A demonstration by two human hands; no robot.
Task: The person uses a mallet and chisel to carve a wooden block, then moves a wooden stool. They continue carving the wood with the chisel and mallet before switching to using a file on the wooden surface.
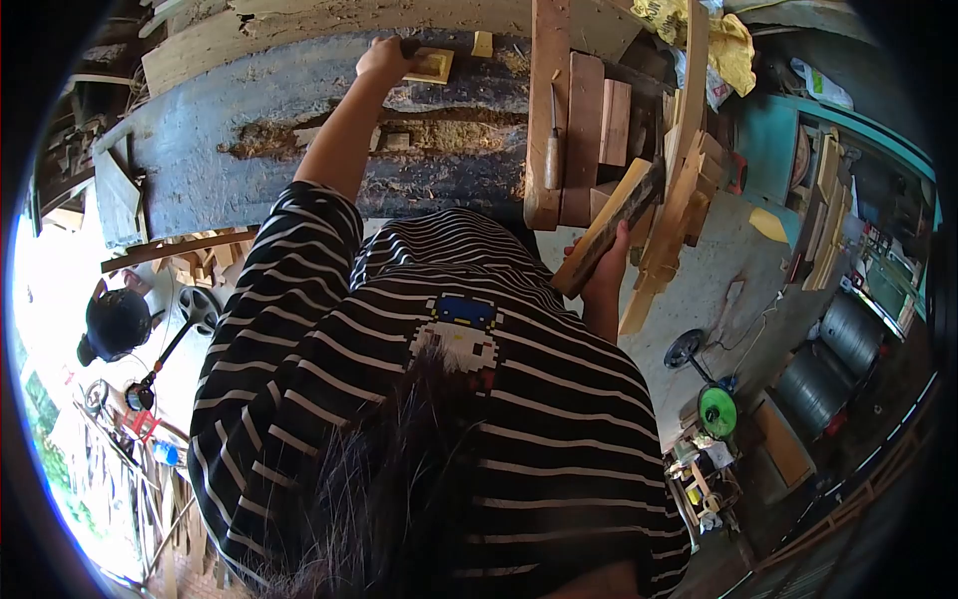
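Daylight pours in from the left, where the open side [45, 429] burns out to near-white with a blue-violet fringe along the curved edge. A pale, cool sheen lies on the left part of the slab [200, 150], fading toward the right. The right side is dimmer, with soft highlights on the drums [813, 384] and deep shade beyond. The black of the striped shirt [569, 439] shows little detail. Wide-lens distortion bends straight lines, black vignetting fills the corners, and the near hair [369, 479] looks soft.
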